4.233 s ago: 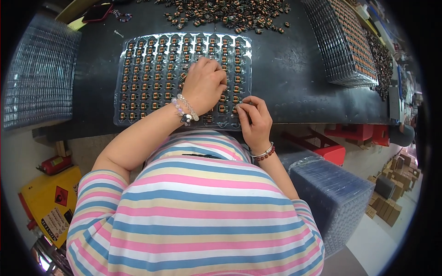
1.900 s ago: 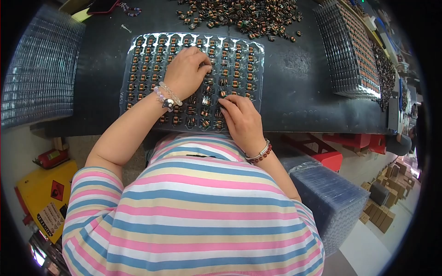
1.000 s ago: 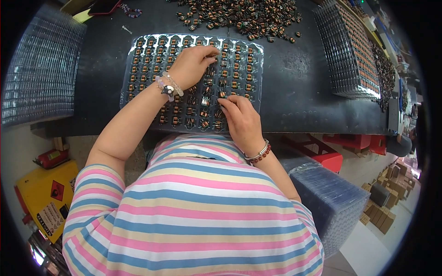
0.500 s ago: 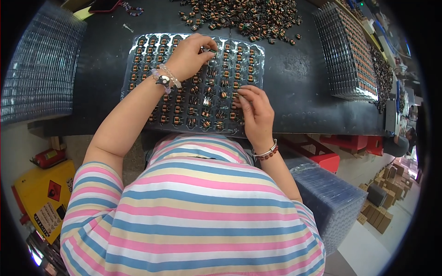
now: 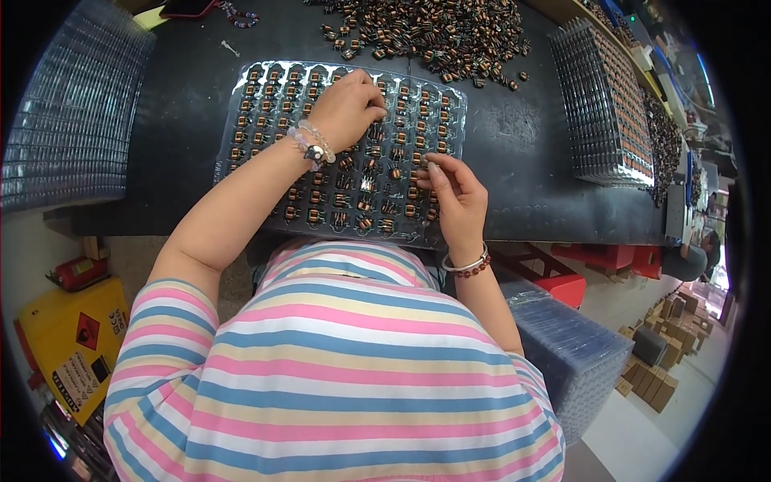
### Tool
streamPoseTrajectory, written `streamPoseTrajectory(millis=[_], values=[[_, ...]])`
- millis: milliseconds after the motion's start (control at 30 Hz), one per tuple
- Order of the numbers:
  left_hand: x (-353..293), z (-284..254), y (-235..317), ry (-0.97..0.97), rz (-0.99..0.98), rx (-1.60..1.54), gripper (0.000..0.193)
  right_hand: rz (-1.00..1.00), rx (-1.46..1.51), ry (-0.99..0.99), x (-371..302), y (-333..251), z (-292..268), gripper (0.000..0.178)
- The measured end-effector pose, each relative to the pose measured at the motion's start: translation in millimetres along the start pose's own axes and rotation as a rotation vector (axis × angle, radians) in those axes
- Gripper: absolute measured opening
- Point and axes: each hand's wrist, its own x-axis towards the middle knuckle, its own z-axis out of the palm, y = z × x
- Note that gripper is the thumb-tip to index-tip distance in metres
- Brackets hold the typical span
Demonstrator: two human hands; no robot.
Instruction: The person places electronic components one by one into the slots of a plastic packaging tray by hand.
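Observation:
A clear plastic tray (image 5: 228, 132) lies on the dark table in front of me, its pockets filled with rows of small copper-wound coils (image 5: 374, 151). Some coils sit straight, while others in the middle and lower rows are tilted. My left hand (image 5: 345, 111) reaches over the tray's upper middle, fingertips pinched together and pointing down; whatever they hold is hidden. Over the right-hand columns, my right hand (image 5: 459, 197) has its thumb and forefinger closed around a small coil (image 5: 422, 172), partly covered by the fingertips.
A heap of loose coils (image 5: 434, 40) lies beyond the tray. Stacked clear trays (image 5: 72, 112) stand at the left, and a stack of filled trays (image 5: 602, 104) at the right. Below the table's right side are a red stool (image 5: 554, 281) and wrapped trays (image 5: 570, 345).
My left hand has moved slightly nearer to me over the tray, about one row down. The right hand has stayed over the same columns, with its fingers slightly shifted. The view has tilted a little.

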Motion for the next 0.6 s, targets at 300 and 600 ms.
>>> streamPoseTrajectory(millis=[300, 600], values=[[-6, -32, -22, -0.083, -0.329, -0.623, 0.023, 0.336, 0.672, 0.046, 26, -19, 3, 0.026], [-46, -24, 3, 0.014, 0.091, 0.186, 0.011, -0.522, -0.921, -0.155, 65, 2, 33, 0.017]])
